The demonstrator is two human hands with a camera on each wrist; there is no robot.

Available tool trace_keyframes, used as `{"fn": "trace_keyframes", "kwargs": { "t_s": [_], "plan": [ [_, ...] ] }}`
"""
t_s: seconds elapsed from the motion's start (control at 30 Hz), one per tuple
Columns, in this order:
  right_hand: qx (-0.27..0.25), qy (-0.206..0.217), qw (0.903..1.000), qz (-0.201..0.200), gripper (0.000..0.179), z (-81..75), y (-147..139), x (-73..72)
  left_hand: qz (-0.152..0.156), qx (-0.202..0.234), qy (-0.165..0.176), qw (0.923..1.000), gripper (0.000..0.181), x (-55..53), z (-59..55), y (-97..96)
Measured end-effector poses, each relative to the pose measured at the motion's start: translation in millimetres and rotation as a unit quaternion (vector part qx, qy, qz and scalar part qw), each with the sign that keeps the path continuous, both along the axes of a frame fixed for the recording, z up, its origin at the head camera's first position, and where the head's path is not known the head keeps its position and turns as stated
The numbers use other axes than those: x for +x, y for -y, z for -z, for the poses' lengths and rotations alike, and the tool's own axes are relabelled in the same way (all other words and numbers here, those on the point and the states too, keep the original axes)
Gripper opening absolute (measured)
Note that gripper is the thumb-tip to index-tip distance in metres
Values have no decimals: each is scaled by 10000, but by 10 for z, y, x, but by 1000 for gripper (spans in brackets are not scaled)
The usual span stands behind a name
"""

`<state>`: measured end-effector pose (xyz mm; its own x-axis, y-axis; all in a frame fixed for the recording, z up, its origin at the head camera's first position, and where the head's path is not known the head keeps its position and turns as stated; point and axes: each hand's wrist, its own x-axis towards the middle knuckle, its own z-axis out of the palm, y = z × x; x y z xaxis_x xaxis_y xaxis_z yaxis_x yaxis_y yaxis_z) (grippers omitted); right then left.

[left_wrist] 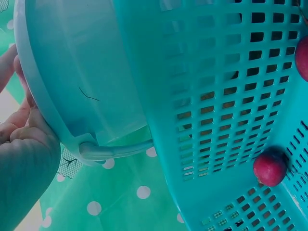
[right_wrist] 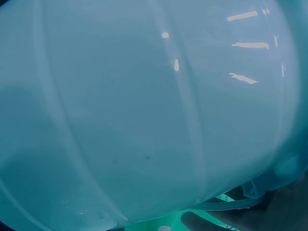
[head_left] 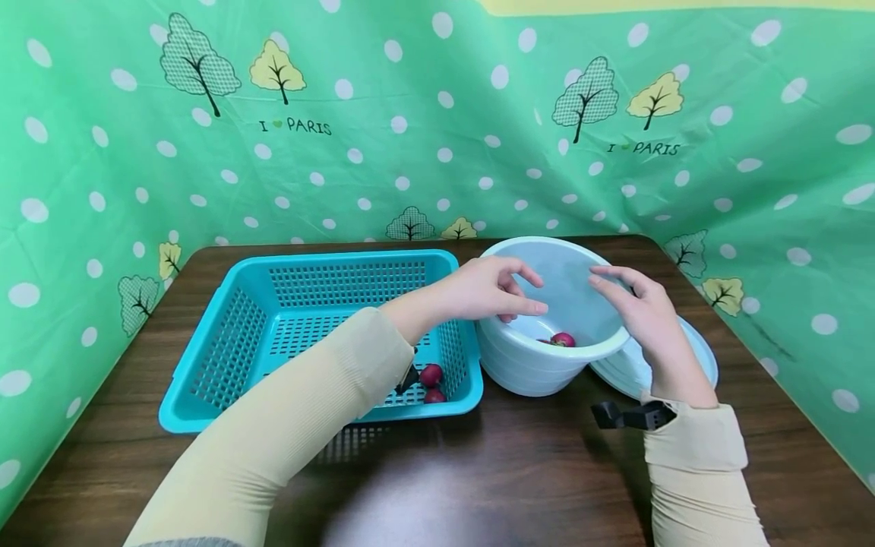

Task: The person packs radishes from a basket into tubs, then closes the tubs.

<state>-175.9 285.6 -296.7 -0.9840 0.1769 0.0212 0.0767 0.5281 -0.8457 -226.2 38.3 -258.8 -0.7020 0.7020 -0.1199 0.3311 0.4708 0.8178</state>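
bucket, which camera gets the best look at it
The head view: it shows the bucket nearly whole, open mouth and outer side together, though the left hand covers a little of the rim. The left wrist view shows part of its rim, side and handle; the right wrist view, mostly a close-up of its ridged side.

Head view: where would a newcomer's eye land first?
Probably on the turquoise basket, left on the table, with small red fruits in its near right corner. Then the pale bucket beside it, red fruit inside, the left hand and right hand by its rim.
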Motion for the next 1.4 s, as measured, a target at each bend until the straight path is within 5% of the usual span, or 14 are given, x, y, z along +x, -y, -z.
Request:
{"fn": "trace_keyframes", "kwargs": {
  "t_s": [0.4, 0.87, 1.4],
  "plan": [
    [-39, 35, 10000, -8, 64, 3, 1, -3, 200, 494, 402, 9978, 42, -14, 21, 45],
    [-216, -9, 9998, -32, 65, 2, -8, 5, 427, 995, 606, 9923, 26, 45, -81, 289],
    [-194, -32, 9998, -65, 64, 0, -15, 13, -390, 440, 263, 9979, 24, -81, 20, 647]
  ]
}}
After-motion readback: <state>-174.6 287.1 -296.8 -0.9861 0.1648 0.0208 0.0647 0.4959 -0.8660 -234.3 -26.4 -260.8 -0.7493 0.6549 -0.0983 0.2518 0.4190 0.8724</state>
